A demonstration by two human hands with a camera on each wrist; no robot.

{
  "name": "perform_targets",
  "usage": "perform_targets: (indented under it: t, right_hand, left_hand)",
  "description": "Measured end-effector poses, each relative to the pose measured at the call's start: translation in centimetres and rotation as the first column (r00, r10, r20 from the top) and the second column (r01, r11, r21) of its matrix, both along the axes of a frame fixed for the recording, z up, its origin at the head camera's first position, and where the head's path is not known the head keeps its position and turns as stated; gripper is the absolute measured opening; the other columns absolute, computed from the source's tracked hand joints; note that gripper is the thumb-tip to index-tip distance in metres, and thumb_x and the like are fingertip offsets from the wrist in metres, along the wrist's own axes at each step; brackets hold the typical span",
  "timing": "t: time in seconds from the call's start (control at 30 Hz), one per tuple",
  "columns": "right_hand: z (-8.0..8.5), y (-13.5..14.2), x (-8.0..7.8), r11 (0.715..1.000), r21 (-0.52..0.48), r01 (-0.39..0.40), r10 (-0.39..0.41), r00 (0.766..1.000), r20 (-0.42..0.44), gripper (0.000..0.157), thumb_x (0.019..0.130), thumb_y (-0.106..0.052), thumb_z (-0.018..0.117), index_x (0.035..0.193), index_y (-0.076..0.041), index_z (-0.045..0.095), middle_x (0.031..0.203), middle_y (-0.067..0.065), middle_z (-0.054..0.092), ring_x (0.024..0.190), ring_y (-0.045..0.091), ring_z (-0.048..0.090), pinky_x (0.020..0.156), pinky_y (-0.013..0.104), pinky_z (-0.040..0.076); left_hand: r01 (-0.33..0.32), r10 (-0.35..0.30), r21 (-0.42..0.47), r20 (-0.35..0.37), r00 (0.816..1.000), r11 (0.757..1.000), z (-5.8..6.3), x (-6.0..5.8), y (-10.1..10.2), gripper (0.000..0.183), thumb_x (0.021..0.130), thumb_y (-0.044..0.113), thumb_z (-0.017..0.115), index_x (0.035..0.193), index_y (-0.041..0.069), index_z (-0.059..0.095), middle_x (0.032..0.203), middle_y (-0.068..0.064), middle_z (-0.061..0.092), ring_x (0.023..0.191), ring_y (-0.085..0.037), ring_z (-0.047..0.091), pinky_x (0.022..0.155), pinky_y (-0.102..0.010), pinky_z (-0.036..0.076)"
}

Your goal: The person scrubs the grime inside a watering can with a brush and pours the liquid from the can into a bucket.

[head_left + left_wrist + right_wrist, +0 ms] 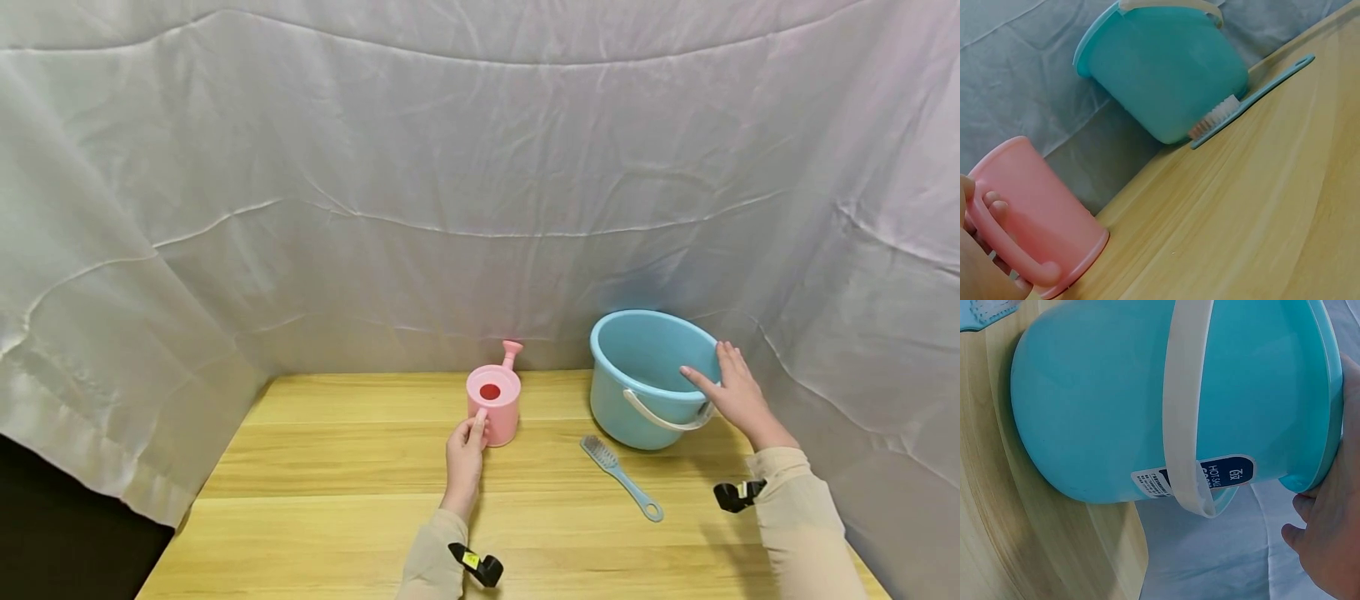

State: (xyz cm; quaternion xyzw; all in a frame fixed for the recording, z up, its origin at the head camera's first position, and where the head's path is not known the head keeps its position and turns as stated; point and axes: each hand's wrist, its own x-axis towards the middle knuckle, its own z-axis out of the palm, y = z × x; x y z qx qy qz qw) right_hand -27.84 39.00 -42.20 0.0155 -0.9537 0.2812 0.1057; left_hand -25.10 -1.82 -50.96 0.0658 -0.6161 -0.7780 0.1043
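A pink watering can stands upright on the table, its spout pointing toward the back curtain. My left hand grips its handle, and in the left wrist view the fingers curl through the handle loop. To the right is a light blue bucket, also upright, with a white handle hanging down its near side. My right hand holds the bucket's right rim, the thumb over the opening and the fingers on the outer side. A blue-handled brush lies in front of the bucket, touched by neither hand.
The wooden table carries all these things. A grey curtain rises close behind the can and bucket and runs along both sides. In the right wrist view, a label shows on the bucket's side.
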Motion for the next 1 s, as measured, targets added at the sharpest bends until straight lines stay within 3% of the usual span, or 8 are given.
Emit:
perform_targets:
  t: [0.2, 0.33, 0.63, 0.73, 0.83, 1.0]
  right_hand:
    - [0.0, -0.1, 0.1, 1.0, -0.004, -0.004, 0.004, 1.0, 0.003, 0.096, 0.098, -0.053, 0.047, 0.151, 0.006, -0.007, 0.157, 0.032, -0.01, 0.146, 0.049, -0.012, 0.113, 0.078, 0.002]
    - [0.1, -0.1, 0.1, 1.0, 0.005, -0.004, 0.004, 1.0, 0.005, 0.096, 0.098, -0.054, 0.046, 0.151, 0.006, -0.007, 0.157, 0.032, -0.01, 0.146, 0.049, -0.012, 0.113, 0.078, 0.003]
    - [0.2, -0.3, -0.3, 1.0, 0.018, -0.011, 0.011, 1.0, 0.013, 0.097, 0.098, -0.054, 0.046, 0.151, 0.007, -0.007, 0.157, 0.033, -0.009, 0.145, 0.05, -0.01, 0.112, 0.079, 0.005]
    - [0.2, -0.4, -0.5, 0.999, 0.035, -0.02, 0.02, 1.0, 0.011, 0.097, 0.098, -0.054, 0.046, 0.151, 0.007, -0.006, 0.157, 0.034, -0.008, 0.145, 0.05, -0.01, 0.112, 0.078, 0.005]
    - [0.2, -0.4, -0.6, 0.998, 0.052, -0.026, 0.026, 1.0, 0.014, 0.096, 0.098, -0.055, 0.046, 0.151, 0.007, -0.006, 0.157, 0.034, -0.008, 0.145, 0.05, -0.009, 0.112, 0.078, 0.006]
    - [0.5, -0.3, -0.3, 0.996, 0.084, -0.027, 0.025, 1.0, 0.019, 0.096, 0.098, -0.055, 0.044, 0.15, 0.008, -0.006, 0.156, 0.035, -0.008, 0.145, 0.051, -0.009, 0.112, 0.078, 0.007]
  left_hand:
    - [-0.012, 0.012, 0.016, 0.015, 1.0, 1.0, -2.0, -1.2, 0.0, 0.036, 0.098, 0.025, 0.06, 0.097, -0.011, 0.064, 0.097, -0.017, 0.068, 0.088, -0.019, 0.061, 0.09, -0.039, 0.058]
    - [-0.01, 0.01, 0.009, 0.014, 1.0, 1.0, -2.6, -1.4, 0.0, 0.04, 0.097, 0.032, 0.061, 0.098, -0.007, 0.066, 0.098, -0.013, 0.069, 0.089, -0.013, 0.061, 0.089, -0.033, 0.059]
    - [-0.004, 0.005, -0.023, 0.041, 0.999, 1.0, -2.6, -1.6, -0.5, 0.044, 0.094, 0.04, 0.062, 0.102, -0.003, 0.066, 0.102, -0.014, 0.067, 0.094, -0.021, 0.061, 0.093, -0.042, 0.058]
    - [-0.002, 0.004, -0.034, 0.056, 0.998, 0.999, -2.6, -1.6, -0.9, 0.044, 0.094, 0.041, 0.063, 0.104, -0.002, 0.065, 0.1, -0.014, 0.065, 0.094, -0.023, 0.06, 0.091, -0.041, 0.058]
    - [0.013, -0.01, -0.042, 0.065, 0.998, 0.999, -1.5, -1.2, -1.2, 0.039, 0.096, 0.033, 0.062, 0.105, -0.005, 0.063, 0.099, -0.018, 0.062, 0.092, -0.025, 0.058, 0.084, -0.032, 0.058]
    - [0.027, -0.027, -0.003, 0.052, 0.998, 1.0, -1.3, -1.5, -1.5, 0.029, 0.099, 0.02, 0.058, 0.108, -0.007, 0.061, 0.095, -0.012, 0.061, 0.088, -0.021, 0.059, 0.081, -0.033, 0.061]
